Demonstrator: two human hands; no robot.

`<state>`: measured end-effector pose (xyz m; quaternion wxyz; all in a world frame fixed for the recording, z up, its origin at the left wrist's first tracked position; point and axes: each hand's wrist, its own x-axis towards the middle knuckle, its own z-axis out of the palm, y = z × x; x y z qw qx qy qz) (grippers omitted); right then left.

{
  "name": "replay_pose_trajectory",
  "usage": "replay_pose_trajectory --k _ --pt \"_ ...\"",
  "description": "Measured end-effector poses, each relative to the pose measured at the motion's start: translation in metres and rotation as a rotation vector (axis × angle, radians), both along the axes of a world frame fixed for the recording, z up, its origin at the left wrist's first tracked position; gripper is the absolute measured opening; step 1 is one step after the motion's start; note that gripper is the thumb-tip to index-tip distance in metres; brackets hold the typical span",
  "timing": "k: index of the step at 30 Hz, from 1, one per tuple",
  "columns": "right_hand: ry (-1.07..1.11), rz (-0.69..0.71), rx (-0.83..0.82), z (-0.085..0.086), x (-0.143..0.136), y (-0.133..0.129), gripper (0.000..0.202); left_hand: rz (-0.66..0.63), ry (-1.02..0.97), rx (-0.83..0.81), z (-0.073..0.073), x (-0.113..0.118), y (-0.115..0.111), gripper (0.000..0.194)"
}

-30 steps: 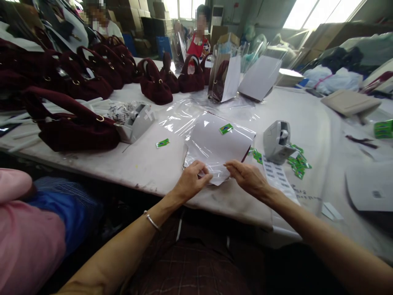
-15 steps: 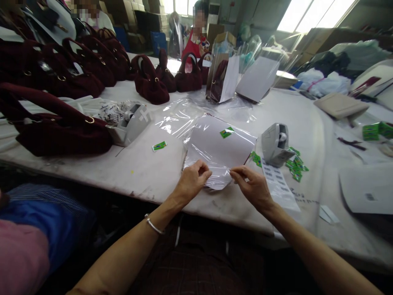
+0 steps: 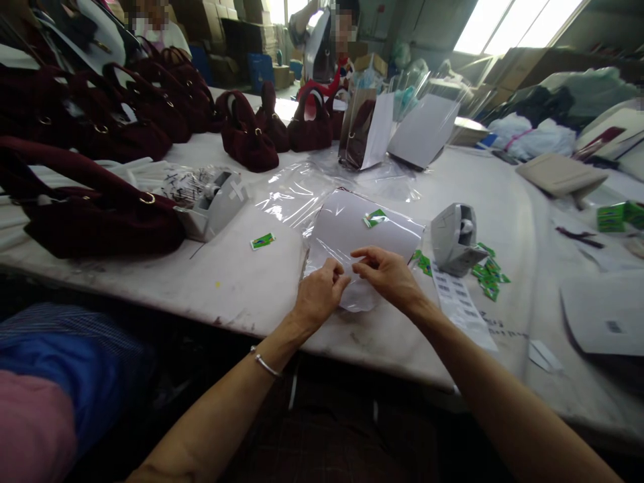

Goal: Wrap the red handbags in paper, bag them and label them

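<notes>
A clear plastic bag (image 3: 347, 261) with a white sheet in it lies in front of me, its near end loose and shiny. My left hand (image 3: 322, 288) is closed in a pinch at the bag's near flap. Over the same end hovers my right hand (image 3: 386, 274), its thumb and forefinger slightly apart, close to the left fingertips. A green packet (image 3: 375, 218) rests on the bag's far part. Just right of the bag stands a grey tape dispenser (image 3: 453, 238). Several green packets (image 3: 488, 272) and a strip of barcode labels (image 3: 460, 298) lie beside it.
Dark red handbags (image 3: 103, 225) line the table's left and back. A second dispenser (image 3: 214, 204) sits near them. Bagged handbags (image 3: 359, 131) stand at the back. Across the table, a person (image 3: 322, 74) raises a bagged item. Someone's blue clothing (image 3: 65, 355) shows at lower left.
My right hand has come left from the bag's right side to near my left hand, its fingers parting. The left hand stays almost in place. The person opposite has lifted a bagged item.
</notes>
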<state>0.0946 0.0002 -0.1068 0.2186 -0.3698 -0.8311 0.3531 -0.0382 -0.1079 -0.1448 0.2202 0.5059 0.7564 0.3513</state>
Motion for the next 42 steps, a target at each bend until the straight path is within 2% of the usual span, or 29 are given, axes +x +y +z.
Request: replay_pose_trajectory --k 2,3,6,8,14,18,20,23,26,28,31,34,36,39,42 --pt "0.096 0.029 -0.024 -0.002 0.007 -0.004 0.024 -0.081 -0.118 -0.016 0.001 -0.005 -0.003 0.029" --pt "0.126 0.053 -0.034 -0.003 0.013 -0.007 0.025 -0.167 -0.161 -0.028 0.001 -0.008 -0.006 0.032" --pt "0.085 0.166 -0.059 -0.006 0.038 -0.016 0.029 -0.47 -0.118 0.015 -0.003 -0.01 -0.014 0.021" --pt "0.007 0.231 -0.081 -0.007 0.053 -0.022 0.032 -0.566 0.004 0.102 -0.008 -0.008 -0.019 0.014" --pt "-0.147 0.287 -0.076 -0.001 0.072 -0.028 0.017 -0.547 0.228 0.343 -0.021 0.005 -0.037 0.005" --pt "-0.285 0.382 -0.073 -0.002 0.072 -0.032 0.014 -0.543 0.326 0.496 -0.025 0.008 -0.05 0.01" --pt "-0.297 0.427 -0.013 -0.005 0.07 -0.036 0.01 -0.474 0.323 0.6 -0.025 0.005 -0.055 0.008" --pt "-0.26 0.471 0.022 -0.01 0.067 -0.042 0.014 -0.252 0.238 0.677 -0.026 -0.004 -0.058 0.018" --pt "-0.259 0.467 0.001 -0.013 0.065 -0.044 0.03 -0.096 0.047 0.616 -0.028 -0.012 -0.056 0.021" --pt "-0.238 0.46 -0.026 -0.011 0.065 -0.042 0.027 -0.088 -0.006 0.568 -0.031 -0.014 -0.054 0.022" --pt "-0.166 0.413 -0.094 -0.002 0.067 -0.038 0.012 -0.22 0.064 0.51 -0.034 -0.014 -0.051 0.035" --pt "-0.102 0.304 -0.133 0.01 0.062 -0.032 0.018 -0.354 0.131 0.436 -0.032 -0.014 -0.047 0.051" --pt "-0.053 0.227 -0.132 0.013 0.053 -0.027 0.022 -0.39 0.126 0.378 -0.027 -0.016 -0.043 0.056" --pt "0.005 0.107 -0.008 0.006 0.035 -0.019 0.023 -0.341 0.073 0.251 -0.019 -0.018 -0.035 0.044" --pt "-0.047 0.025 0.293 -0.01 0.019 -0.011 0.019 -0.148 0.049 0.144 -0.016 -0.011 -0.024 0.016"
